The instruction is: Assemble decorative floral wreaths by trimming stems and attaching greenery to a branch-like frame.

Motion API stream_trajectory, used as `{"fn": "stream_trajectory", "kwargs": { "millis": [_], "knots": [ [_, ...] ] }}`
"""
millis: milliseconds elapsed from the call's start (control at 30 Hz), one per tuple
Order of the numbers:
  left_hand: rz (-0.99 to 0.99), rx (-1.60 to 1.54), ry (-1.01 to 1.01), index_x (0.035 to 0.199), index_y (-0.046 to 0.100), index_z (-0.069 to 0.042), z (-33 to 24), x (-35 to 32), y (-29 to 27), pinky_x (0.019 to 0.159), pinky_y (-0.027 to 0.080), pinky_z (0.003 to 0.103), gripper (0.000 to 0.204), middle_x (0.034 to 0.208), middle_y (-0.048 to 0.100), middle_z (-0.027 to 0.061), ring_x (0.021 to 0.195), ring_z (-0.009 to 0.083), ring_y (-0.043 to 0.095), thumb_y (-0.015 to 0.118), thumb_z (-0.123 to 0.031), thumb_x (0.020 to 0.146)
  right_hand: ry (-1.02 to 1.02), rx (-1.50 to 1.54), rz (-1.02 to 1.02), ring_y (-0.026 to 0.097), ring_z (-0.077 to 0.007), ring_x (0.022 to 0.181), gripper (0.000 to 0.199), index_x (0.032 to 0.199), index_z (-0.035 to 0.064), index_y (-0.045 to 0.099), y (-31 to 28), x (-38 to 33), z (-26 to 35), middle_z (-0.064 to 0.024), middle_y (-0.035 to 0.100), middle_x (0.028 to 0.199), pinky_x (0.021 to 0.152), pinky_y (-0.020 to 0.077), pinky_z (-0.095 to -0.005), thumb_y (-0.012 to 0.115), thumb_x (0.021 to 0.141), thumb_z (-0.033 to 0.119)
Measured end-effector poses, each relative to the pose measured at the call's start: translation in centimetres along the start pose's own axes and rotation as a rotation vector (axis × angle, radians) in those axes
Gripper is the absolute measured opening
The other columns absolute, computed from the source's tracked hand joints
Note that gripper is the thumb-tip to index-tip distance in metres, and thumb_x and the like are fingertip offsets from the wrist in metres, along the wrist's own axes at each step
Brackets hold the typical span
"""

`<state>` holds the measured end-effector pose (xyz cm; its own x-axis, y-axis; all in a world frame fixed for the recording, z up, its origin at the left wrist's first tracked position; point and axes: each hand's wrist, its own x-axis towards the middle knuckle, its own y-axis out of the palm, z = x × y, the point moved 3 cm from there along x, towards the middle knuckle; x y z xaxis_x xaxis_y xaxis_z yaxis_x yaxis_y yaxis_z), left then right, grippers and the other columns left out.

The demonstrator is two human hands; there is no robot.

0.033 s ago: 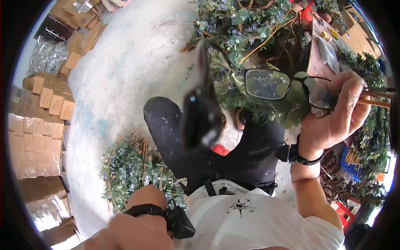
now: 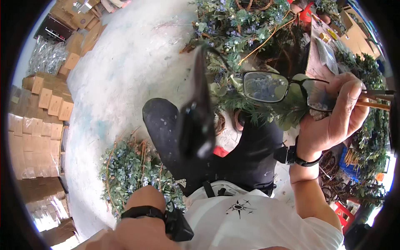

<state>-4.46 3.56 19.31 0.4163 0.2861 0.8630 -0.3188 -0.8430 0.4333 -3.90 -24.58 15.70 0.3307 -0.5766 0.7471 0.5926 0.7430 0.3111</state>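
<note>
Head view: your right hand (image 2: 333, 118) grip closes on brown stems (image 2: 377, 104); left hand (image 2: 137, 227) grip unreadable; open floor (image 2: 125, 83) left, cardboard boxes (image 2: 46, 104) at edge.

Black-framed glasses (image 2: 266, 86), green wreath (image 2: 133, 175) w/ bluish blooms, white shirt (image 2: 258, 225) w/ black sun print, brown boxes (image 2: 46, 104).

Right hand (image 2: 333, 116) raised, fingers curled; left wrist low.

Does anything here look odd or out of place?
Yes: a pair of black-framed glasses hangs right before the camera, tilted, one blurred temple arm crossing the view. The right hand beside it grips thin sticks.
</note>
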Motion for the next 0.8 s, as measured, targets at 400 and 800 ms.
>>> {"fn": "stream_trajectory", "kwargs": {
  "millis": [400, 800],
  "knots": [
    [0.09, -0.005, 0.003, 0.113, 0.06, 0.004, 3.4, 0.5, -0.8, 0.085, 0.05, 0.041, 0.037, 0.107, 0.065, 0.0203, 0.089, 0.026, 0.062, 0.051, -0.03, 0.101, 0.001, -0.117, -0.05, 0.045, -0.0087, 0.075, 0.023, 0.094, 0.0043, 0.057, 0.1, -0.8, 0.8, -0.0048, 0.055, 0.088, 0.065, 0.039, -0.0224, 0.057, 0.108, 0.023],
    [0.19, 0.232, 0.133, 0.113, 0.061, 0.004, 0.8, 3.0, -0.9, 0.084, 0.05, 0.04, 0.039, 0.108, 0.065, 0.0207, 0.089, 0.0258, 0.062, 0.051, -0.032, 0.101, 0.082, -0.078, -0.109, 0.049, -0.0096, 0.074, 0.022, 0.092, 0.0059, 0.057, 0.4, -0.6, 0.0, -0.0032, 0.056, 0.082, 0.067, 0.0433, -0.0252, 0.063, 0.104, 0.023]
  ]
}}
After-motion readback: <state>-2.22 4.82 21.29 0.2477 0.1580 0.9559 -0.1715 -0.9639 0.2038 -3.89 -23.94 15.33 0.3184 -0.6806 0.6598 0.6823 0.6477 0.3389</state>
